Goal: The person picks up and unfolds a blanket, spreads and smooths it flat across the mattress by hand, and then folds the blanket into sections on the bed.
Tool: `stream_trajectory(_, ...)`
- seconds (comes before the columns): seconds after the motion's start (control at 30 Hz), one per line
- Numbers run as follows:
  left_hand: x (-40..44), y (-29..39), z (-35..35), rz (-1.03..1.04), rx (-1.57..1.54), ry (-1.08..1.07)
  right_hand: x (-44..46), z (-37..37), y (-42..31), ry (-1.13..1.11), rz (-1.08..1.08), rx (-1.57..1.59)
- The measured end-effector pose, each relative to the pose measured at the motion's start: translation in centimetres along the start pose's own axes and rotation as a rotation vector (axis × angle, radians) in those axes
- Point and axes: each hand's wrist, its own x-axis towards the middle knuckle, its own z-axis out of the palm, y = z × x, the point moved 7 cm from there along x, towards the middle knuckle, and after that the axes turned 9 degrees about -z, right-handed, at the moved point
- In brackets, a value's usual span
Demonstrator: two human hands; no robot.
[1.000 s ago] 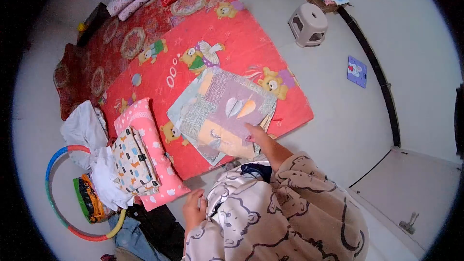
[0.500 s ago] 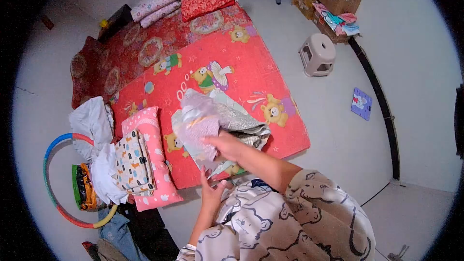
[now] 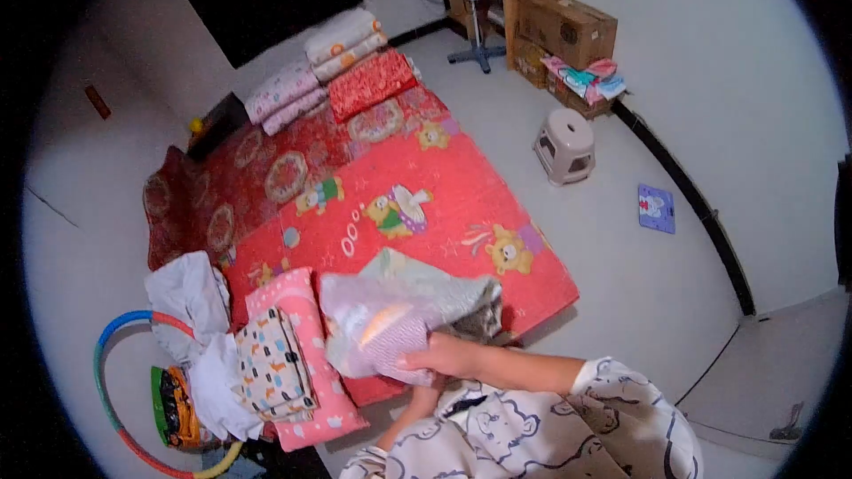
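A pale lilac cloth [image 3: 390, 333] with a yellow-orange mark is bunched at the near edge of the red bear-print mat [image 3: 461, 177]; what kind of item it is I cannot make out. My right hand [image 3: 448, 357] grips its right edge with curled fingers. Of my left hand [image 3: 429, 397] only the wrist area shows low behind the cloth, its fingers hidden. Just beyond the lilac cloth lies a crumpled pale green and silvery-grey cloth [image 3: 444, 284], partly covered by it.
A pink pillow [image 3: 306, 328] with a folded animal-print cloth [image 3: 271, 364] on it lies at the left, beside white cloths [image 3: 191, 297] and a coloured hoop [image 3: 102, 381]. Folded bedding [image 3: 368, 84] is stacked at the back. A stool [image 3: 568, 146] and cardboard boxes [image 3: 568, 31] stand right.
The camera view has tilted up, so the room sits lower in the picture. The lilac cloth has spread out wider, and my left hand, open before, has gone behind it.
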Motion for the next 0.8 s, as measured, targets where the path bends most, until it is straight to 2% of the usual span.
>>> stream_trajectory(0.1, 0.5, -1.0, -0.8, 0.040, -0.013, 0.027, 0.3, -0.9, 0.4, 0.078, -0.119, -0.099)
stream_trajectory(0.17, 0.7, -0.9, -1.6, 0.139, 0.234, 0.201, 0.8, -1.7, 0.4, 0.094, -0.156, -0.089)
stream_trajectory(0.2, -1.1, 3.5, -1.7, 0.206, 0.579, 0.439, 1.3, -2.1, 0.1, 0.116, -0.193, -0.072)
stream_trajectory(0.23, -2.2, 5.5, -1.4, 0.249, 0.590, 0.479, 1.3, -2.1, 0.0, 0.141, -0.177, -0.006)
stream_trajectory(0.27, -2.6, 7.1, -1.3, 0.246, 0.583, 0.490, 1.6, -1.4, -0.3, 0.130, -0.169, -0.011)
stream_trajectory(0.33, -3.7, 8.8, -1.5, 0.293, 0.370, 0.487, 1.8, 0.2, -1.8, 0.133, -0.233, 0.020)
stream_trajectory(0.37, -2.6, 5.5, -1.9, 0.226, 0.491, 0.443, 1.7, 0.9, -2.2, 0.127, -0.210, 0.020)
stream_trajectory(0.4, -3.2, 7.7, -2.1, 0.201, 0.315, 0.434, 2.0, 1.7, -3.1, 0.111, -0.225, 0.013)
stream_trajectory(0.47, -1.6, 4.2, -2.5, 0.149, 0.533, 0.354, 3.0, 2.8, -5.2, 0.075, -0.253, -0.001)
stream_trajectory(0.5, -1.2, 3.1, -2.8, 0.134, 0.606, 0.330, 3.3, 3.0, -6.8, 0.086, -0.339, -0.003)
stream_trajectory(0.57, -1.5, 2.7, -3.3, 0.043, 0.213, 0.267, 4.3, 2.7, -9.7, 0.151, -0.496, 0.027)
stream_trajectory(0.6, -1.9, 3.6, -3.4, 0.049, 0.209, 0.278, 4.9, 2.3, -11.1, 0.204, -0.566, 0.060)
stream_trajectory(0.67, -3.1, 7.0, -4.0, 0.174, -0.264, 0.255, 6.1, 0.4, -12.6, 0.290, -0.620, 0.033)
stream_trajectory(0.7, -3.5, 7.2, -4.1, 0.047, -0.478, 0.202, 6.6, -0.3, -13.6, 0.340, -0.692, 0.043)
stream_trajectory(0.73, -3.8, 7.8, -5.0, 0.050, -0.483, 0.217, 7.5, -1.4, -13.8, 0.339, -0.703, 0.088)
stream_trajectory(0.8, -4.2, 8.9, -6.0, 0.106, -0.717, 0.155, 9.2, -4.9, -13.3, 0.400, -0.640, 0.075)
